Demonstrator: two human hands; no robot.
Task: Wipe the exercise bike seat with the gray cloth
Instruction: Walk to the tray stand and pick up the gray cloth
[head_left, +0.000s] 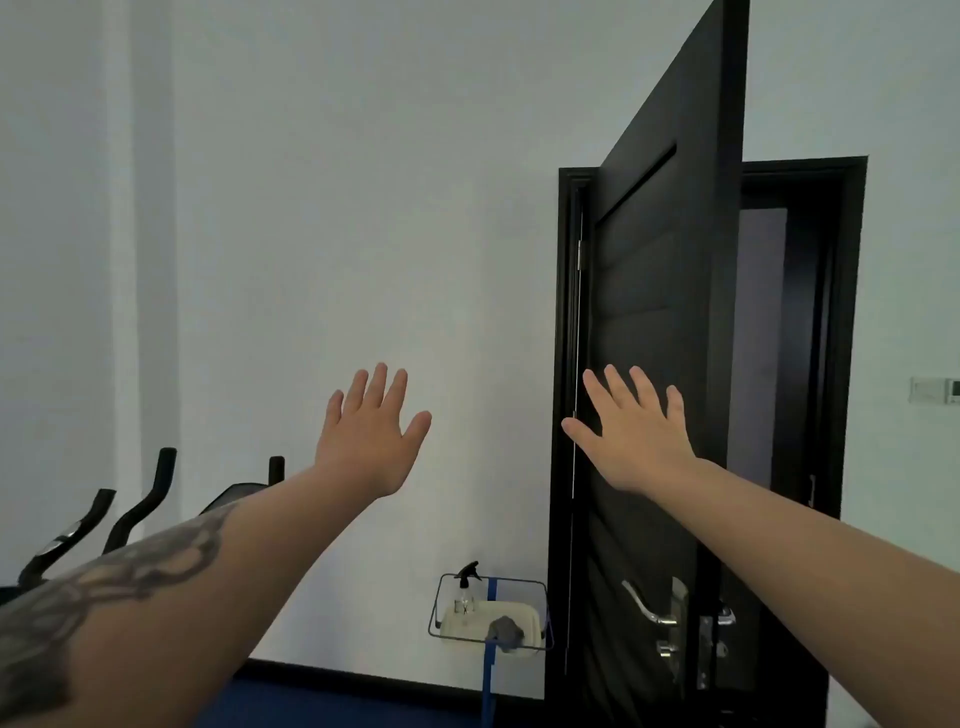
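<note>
My left hand and my right hand are raised in front of me at mid height, palms away, fingers spread, holding nothing. Far below them the gray cloth lies crumpled on the front rim of a wire-framed tray on a blue stand by the wall. Black exercise bike handlebars stick up at the lower left, partly behind my left forearm. The bike seat is hidden from view.
A spray bottle with a black trigger head stands in the tray's left side. An open dark door with a metal handle juts into the room on the right. A white wall fills the background; a wall panel sits at the far right.
</note>
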